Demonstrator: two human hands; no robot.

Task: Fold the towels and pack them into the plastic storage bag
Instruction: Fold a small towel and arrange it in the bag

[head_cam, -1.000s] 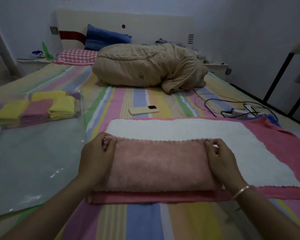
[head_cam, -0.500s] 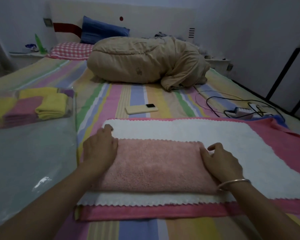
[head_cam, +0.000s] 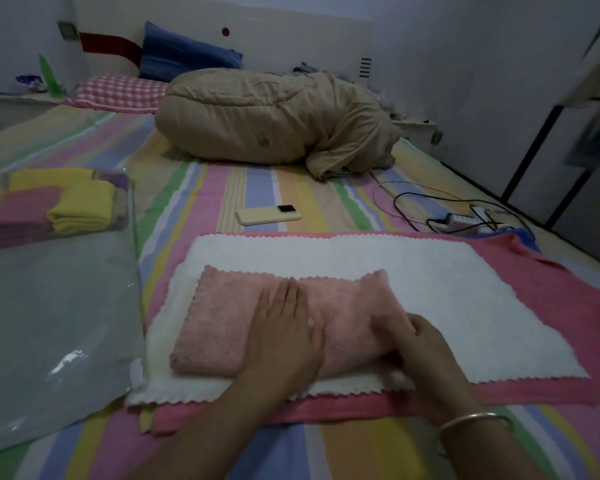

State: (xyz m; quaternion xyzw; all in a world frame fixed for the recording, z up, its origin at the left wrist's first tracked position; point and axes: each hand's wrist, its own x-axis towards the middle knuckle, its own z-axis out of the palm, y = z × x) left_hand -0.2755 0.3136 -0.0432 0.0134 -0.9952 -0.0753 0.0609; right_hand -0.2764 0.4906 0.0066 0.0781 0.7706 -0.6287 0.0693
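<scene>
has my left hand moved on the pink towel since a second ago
Yes. The left hand slid right from the light pink towel's left end to its middle, pressing flat.

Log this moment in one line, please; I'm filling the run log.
stage: folding | left hand: flat on folded pink terry towel | right hand: grips its right end | underneath: flat white towel

Two hands point(head_cam: 284, 327), one phone point(head_cam: 269, 215)
</scene>
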